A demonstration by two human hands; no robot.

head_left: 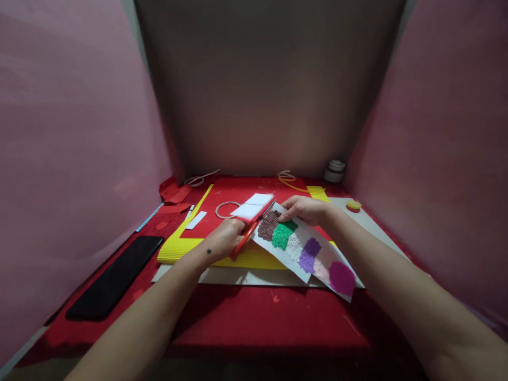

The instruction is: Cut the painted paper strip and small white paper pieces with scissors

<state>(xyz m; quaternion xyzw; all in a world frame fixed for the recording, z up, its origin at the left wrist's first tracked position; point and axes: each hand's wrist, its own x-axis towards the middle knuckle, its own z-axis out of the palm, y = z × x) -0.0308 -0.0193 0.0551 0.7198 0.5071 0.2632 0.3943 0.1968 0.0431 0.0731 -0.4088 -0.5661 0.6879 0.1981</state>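
Note:
My left hand grips red-handled scissors, whose blades reach up toward the far end of a white paper strip. The strip carries textured patches of brown, green, white, purple, pink and magenta. My right hand rests its fingers on the strip's far end, next to the brown patch. A small white square sheet lies just beyond the scissor tips.
Under the strip lie a yellow corrugated sheet and a red sheet on a grey board. A black phone sits at left. Red scraps, a white ring, a small jar and pink side walls surround the desk.

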